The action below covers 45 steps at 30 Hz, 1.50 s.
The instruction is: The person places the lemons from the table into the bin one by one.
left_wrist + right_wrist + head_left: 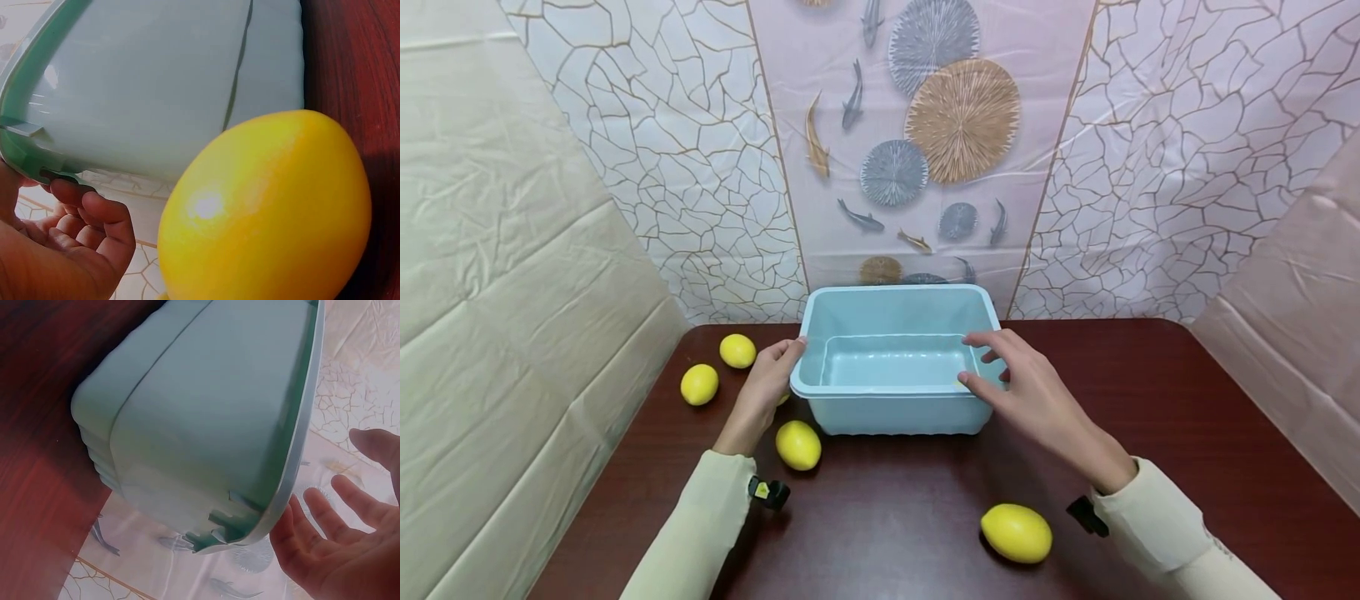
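A light blue plastic basin, rectangular with a rolled rim, stands upright on the table. My left hand grips its left rim; in the left wrist view the fingers curl beneath the lip. At the right rim is my right hand, fingers spread and slightly bent, with thumb and fingertips apart. One finger lies against or very near the outer rim in the right wrist view; contact is hard to tell. A yellow lemon sits by the basin's front left corner, looming large as the lemon in the left wrist view.
Two lemons, one behind the other, lie at the table's back left. Another lemon is mostly hidden by my left hand. Near the front right lies a lemon. Patterned cloth hangs behind the dark red table.
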Each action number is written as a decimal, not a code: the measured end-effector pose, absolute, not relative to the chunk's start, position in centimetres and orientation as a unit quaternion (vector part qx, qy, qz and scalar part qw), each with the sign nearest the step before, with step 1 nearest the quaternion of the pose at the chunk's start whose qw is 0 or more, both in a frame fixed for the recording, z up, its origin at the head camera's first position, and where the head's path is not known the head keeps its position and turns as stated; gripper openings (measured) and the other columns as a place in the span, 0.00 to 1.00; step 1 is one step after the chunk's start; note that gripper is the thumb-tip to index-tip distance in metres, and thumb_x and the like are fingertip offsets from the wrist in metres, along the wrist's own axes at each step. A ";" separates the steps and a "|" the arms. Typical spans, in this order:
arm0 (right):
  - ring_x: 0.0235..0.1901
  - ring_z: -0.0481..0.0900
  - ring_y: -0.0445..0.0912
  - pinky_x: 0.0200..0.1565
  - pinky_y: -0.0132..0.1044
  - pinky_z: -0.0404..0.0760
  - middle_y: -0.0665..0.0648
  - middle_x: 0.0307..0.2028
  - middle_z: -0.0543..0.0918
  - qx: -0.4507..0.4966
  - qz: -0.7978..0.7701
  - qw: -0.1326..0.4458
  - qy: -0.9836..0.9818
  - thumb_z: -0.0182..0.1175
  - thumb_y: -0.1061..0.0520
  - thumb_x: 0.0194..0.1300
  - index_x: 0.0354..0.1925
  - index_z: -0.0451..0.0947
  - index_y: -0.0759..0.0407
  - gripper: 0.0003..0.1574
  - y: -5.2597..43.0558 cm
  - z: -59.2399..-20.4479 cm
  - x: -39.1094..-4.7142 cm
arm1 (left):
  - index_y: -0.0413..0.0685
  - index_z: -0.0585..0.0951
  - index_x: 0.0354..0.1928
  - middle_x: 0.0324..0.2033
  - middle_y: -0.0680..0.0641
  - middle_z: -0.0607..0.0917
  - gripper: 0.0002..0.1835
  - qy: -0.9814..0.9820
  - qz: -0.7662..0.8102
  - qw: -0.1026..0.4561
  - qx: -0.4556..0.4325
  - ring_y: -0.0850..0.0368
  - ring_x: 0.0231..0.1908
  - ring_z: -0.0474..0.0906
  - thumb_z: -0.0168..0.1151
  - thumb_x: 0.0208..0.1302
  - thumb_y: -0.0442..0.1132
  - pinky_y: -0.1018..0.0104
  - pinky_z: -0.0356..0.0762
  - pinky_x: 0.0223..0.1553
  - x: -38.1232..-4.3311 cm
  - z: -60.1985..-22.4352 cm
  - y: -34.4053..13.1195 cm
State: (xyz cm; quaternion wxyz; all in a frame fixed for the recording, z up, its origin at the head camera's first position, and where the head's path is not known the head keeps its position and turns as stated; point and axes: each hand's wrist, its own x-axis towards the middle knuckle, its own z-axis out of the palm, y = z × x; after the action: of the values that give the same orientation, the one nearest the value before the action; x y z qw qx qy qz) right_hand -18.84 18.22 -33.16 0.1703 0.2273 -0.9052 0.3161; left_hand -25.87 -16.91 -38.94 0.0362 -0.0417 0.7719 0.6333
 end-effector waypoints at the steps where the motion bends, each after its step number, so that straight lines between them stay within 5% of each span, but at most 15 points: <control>1: 0.47 0.77 0.47 0.41 0.44 0.80 0.51 0.53 0.78 0.229 0.316 0.174 -0.904 0.67 0.52 0.65 0.60 0.75 0.52 0.26 18.2 -33.2 -18.7 | 0.39 0.77 0.52 0.38 0.40 0.82 0.29 0.772 0.634 0.036 -0.043 0.57 0.31 0.76 0.50 0.73 0.60 0.69 0.74 0.34 -25.9 -39.0 -16.9; 18: 0.45 0.77 0.42 0.36 0.37 0.81 0.49 0.51 0.78 0.235 0.315 0.210 -0.895 0.70 0.55 0.62 0.58 0.77 0.53 0.27 18.7 -33.3 -17.2 | 0.40 0.78 0.51 0.29 0.48 0.79 0.29 0.773 0.632 0.032 -0.045 0.56 0.28 0.72 0.50 0.72 0.62 0.62 0.72 0.37 -25.7 -38.9 -17.0; 31: 0.41 0.78 0.43 0.40 0.26 0.75 0.45 0.48 0.78 0.249 0.312 0.232 -0.887 0.73 0.60 0.57 0.57 0.78 0.54 0.29 19.4 -33.6 -15.6 | 0.38 0.78 0.51 0.31 0.46 0.80 0.30 0.770 0.636 0.040 -0.044 0.57 0.28 0.73 0.51 0.73 0.61 0.68 0.71 0.34 -26.0 -39.0 -16.9; 45: 0.40 0.76 0.37 0.39 0.30 0.76 0.45 0.47 0.79 0.242 0.314 0.205 -0.895 0.74 0.58 0.57 0.58 0.77 0.49 0.30 20.3 -34.9 -14.2 | 0.40 0.78 0.52 0.29 0.48 0.79 0.29 0.769 0.637 0.038 -0.044 0.58 0.26 0.71 0.50 0.73 0.61 0.68 0.71 0.32 -26.0 -39.0 -16.9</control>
State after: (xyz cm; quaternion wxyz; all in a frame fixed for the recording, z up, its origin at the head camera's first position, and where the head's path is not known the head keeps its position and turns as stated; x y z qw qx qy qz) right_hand -14.23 20.27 -34.93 0.2048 0.2418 -0.8951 0.3135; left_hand -26.03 -16.93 -39.05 0.0385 -0.0443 0.7685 0.6371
